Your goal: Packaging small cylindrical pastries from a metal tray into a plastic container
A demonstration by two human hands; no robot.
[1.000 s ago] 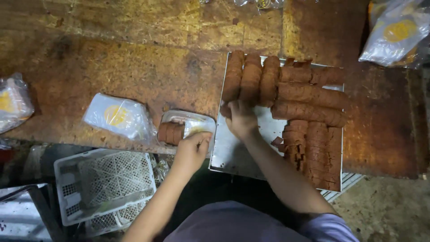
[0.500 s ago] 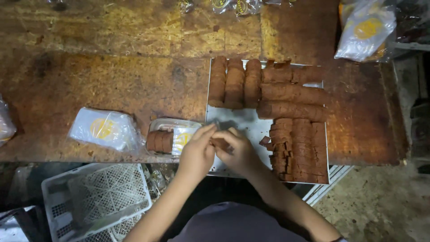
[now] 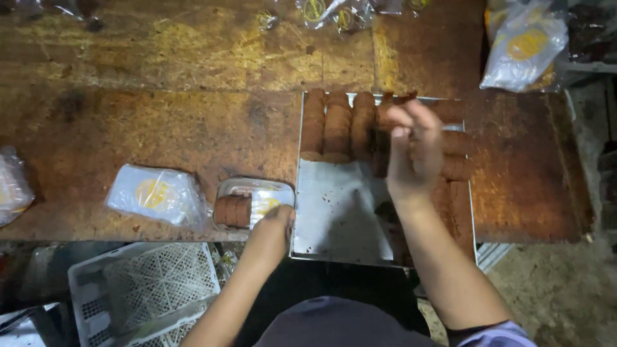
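A metal tray (image 3: 334, 205) lies on a worn wooden table, carrying rows of round brown biscuits (image 3: 337, 125) stacked on edge. My right hand (image 3: 411, 151) reaches over the tray, fingers pinched on the end of a biscuit row near its far side. My left hand (image 3: 270, 234) rests at the near table edge, gripping a small clear plastic container (image 3: 254, 199) that holds a short stack of brown biscuits (image 3: 232, 211).
A sealed clear packet with a yellow mark (image 3: 154, 196) lies left of the container. More packets sit at the far edge (image 3: 328, 11) and far right (image 3: 524, 48). A white plastic crate (image 3: 144, 289) stands on the floor below the table.
My right hand has left the container and reached out to the biscuit rows on the tray. My left hand stayed at the container.
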